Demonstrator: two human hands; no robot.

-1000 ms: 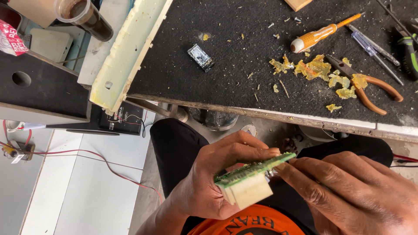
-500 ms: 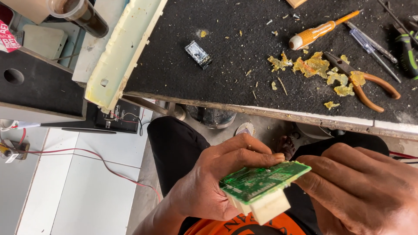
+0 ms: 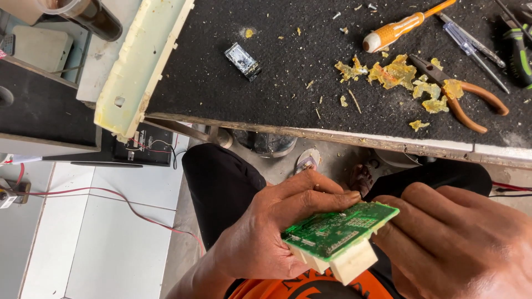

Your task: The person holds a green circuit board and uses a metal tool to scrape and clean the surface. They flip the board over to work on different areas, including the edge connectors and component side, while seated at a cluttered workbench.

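Low in the frame, the left hand (image 3: 266,235) pinched a green board (image 3: 338,230) by its edge; the right hand (image 3: 460,243) curled against its right end, below the table (image 3: 233,94).

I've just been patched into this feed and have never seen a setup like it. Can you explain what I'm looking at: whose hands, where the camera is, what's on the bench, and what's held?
There is no machine: a head-worn camera looks down at a seated person's own bare hands. The left hand grips a green circuit board with a cream plastic block under it; the right hand touches the board's far edge. Above is a black-topped bench. On it lie an orange-handled screwdriver, orange-handled pliers, yellow crumbs, a small metal component and a long cream plastic casing.
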